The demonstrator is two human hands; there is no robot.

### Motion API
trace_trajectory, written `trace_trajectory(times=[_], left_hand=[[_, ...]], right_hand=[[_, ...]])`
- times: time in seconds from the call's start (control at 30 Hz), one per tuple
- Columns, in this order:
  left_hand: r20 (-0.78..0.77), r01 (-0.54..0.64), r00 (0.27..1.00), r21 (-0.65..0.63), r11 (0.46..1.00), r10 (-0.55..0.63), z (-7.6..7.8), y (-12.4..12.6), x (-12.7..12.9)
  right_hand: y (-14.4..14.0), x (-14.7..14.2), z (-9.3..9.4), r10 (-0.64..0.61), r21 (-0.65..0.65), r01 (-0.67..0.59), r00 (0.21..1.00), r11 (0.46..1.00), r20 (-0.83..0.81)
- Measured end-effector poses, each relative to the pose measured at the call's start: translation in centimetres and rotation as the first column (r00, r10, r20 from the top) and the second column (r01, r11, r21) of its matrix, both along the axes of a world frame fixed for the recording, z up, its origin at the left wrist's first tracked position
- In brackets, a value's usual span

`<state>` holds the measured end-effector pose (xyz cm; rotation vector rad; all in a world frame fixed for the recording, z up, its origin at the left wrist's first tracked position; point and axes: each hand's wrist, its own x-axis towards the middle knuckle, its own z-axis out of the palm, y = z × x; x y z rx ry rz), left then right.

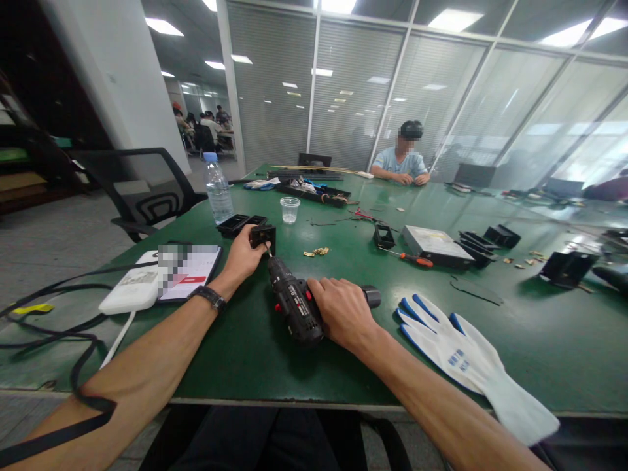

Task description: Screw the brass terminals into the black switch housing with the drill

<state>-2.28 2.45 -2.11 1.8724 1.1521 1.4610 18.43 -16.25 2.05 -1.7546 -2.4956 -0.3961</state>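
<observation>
My right hand [343, 306] is wrapped round the grip of a black cordless drill [294, 302], which lies on its side just above the green table. The drill's bit points away from me and meets a small black plastic box [265, 237]. My left hand [244, 256] grips that box from its left side, fingers closed round it; part of the box is hidden by the hand. Behind it sit more open black boxes [234, 226]. Several small brass-coloured pieces [320, 251] lie to the right of the drill's tip.
A water bottle [217, 190], a clear cup [290, 210], and a phone [193, 273] with a white power bank [132, 285] stand left and ahead. To the right lie a glove [461, 356], a screwdriver [409, 258] and a metal case [436, 246]. Another person [401, 160] sits across the table.
</observation>
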Motion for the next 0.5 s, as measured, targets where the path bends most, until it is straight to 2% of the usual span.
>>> trace_trajectory(times=[0.17, 0.5], left_hand=[[0.0, -0.035, 0.999, 0.009, 0.999, 0.035, -0.14, 0.11, -0.06], [-0.009, -0.015, 1.0, 0.025, 1.0, 0.015, 0.17, -0.14, -0.04]], right_hand=[[-0.03, 0.06, -0.02, 0.007, 0.008, -0.007, 1.0, 1.0, -0.002], [0.03, 0.05, -0.09, 0.014, 0.016, -0.014, 1.0, 1.0, -0.009]])
